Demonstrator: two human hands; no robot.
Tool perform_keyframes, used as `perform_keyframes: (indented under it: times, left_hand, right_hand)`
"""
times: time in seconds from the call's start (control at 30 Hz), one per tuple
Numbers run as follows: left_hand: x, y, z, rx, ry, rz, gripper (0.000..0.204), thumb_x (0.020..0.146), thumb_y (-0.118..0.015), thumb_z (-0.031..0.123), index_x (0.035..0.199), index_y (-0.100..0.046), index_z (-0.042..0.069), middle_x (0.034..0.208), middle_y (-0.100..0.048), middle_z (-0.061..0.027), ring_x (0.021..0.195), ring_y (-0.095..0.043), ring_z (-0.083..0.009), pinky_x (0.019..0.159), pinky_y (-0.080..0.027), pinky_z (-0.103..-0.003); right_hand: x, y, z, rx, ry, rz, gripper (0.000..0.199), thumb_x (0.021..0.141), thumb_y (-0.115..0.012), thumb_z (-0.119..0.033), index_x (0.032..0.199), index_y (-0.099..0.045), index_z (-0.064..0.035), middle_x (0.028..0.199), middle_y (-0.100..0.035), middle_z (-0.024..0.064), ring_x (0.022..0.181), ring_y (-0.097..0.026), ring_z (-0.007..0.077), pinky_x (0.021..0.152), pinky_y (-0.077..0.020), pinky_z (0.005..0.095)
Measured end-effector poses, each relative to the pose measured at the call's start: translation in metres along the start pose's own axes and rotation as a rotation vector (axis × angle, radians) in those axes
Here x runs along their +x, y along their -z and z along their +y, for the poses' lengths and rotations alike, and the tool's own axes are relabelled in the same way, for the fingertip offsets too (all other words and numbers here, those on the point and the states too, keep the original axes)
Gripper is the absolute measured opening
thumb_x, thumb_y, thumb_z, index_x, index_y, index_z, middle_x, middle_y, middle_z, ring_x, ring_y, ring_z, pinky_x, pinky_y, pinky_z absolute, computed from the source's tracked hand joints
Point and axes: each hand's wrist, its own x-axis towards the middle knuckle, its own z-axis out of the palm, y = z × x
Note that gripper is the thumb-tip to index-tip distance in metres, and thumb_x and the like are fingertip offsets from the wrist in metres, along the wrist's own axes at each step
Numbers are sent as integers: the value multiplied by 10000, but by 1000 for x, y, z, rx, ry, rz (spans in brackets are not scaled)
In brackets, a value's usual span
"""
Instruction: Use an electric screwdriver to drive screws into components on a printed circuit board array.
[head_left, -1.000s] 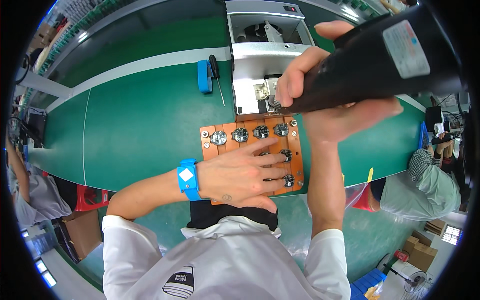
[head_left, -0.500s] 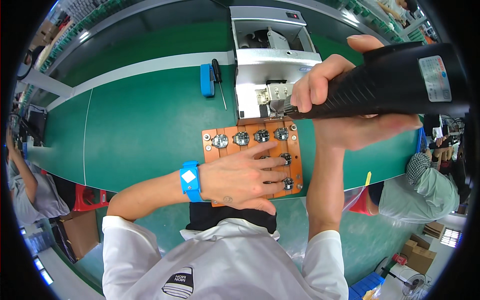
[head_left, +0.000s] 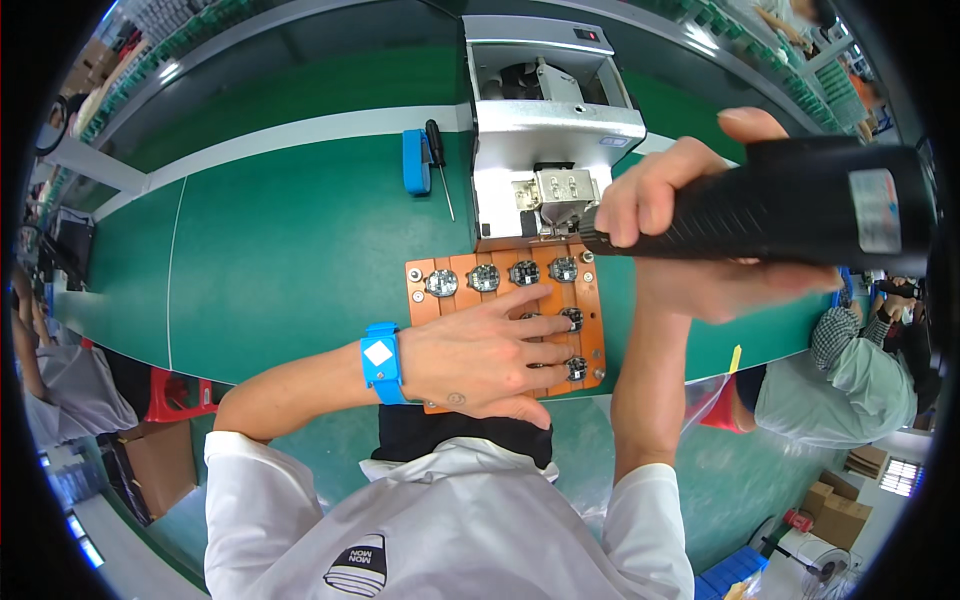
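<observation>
My right hand [head_left: 665,205] is wrapped round a black electric screwdriver [head_left: 790,210], held nearly level above the bench. Its front end is at the outlet of a silver screw feeder [head_left: 550,135]; whether the two touch, I cannot tell. My left hand [head_left: 495,355], with a blue wrist strap [head_left: 381,363], lies flat with fingers spread on an orange-brown fixture plate [head_left: 592,340]. Round circuit boards sit in the plate, one of them a board [head_left: 441,283] at its far left corner. Several are partly or wholly covered by the left hand.
Left of the feeder lie a blue strap roll [head_left: 416,162] and a screwdriver with a black handle [head_left: 434,143] on the green bench [head_left: 290,220]. A co-worker [head_left: 835,385] sits at the right, another person [head_left: 75,380] at the left. A red stool [head_left: 180,395] stands at the lower left.
My right hand and the electric screwdriver have come down in the picture, toward me, and the tool is slightly blurred. The left hand stays put on the fixture plate.
</observation>
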Motion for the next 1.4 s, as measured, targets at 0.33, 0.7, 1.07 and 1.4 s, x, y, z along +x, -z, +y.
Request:
perform_keyframes:
  times: [0.33,0.7,1.07,1.4]
  left_hand:
    - [-1,-3,-1,-48,10,24,543,937,-584,570,1176,-715,100,1304,-645,-68,1320,-528,-273,1211,-263,-572]
    - [0,2,-1,-41,20,3,540,894,-639,570,1125,-747,94,1287,-645,-64,1314,-526,-279,1206,-271,-588]
    - [-4,6,-3,-46,30,9,538,892,-638,571,1135,-749,104,1284,-650,-63,1327,-522,-280,1207,-274,-585]
    - [-3,7,-2,-49,35,-2,544,899,-627,575,1140,-747,102,1284,-654,-66,1331,-521,-281,1212,-267,-582]
  right_hand:
    - [-49,-13,-60,-236,159,-67,896,904,-435,-797,1424,-349,-73,670,-547,73,458,-548,204,415,-529,371]
    - [-109,-9,-57,-214,-43,-140,776,907,-587,-681,1352,-377,-82,681,-612,111,471,-611,246,423,-548,380]
    - [-105,-11,-55,-227,-103,-166,678,917,-630,-543,1352,-365,-96,713,-622,124,516,-629,264,471,-555,410]
    - [-104,-11,-56,-248,-143,-209,613,925,-668,-418,1352,-355,-109,743,-631,137,557,-644,281,515,-562,436]
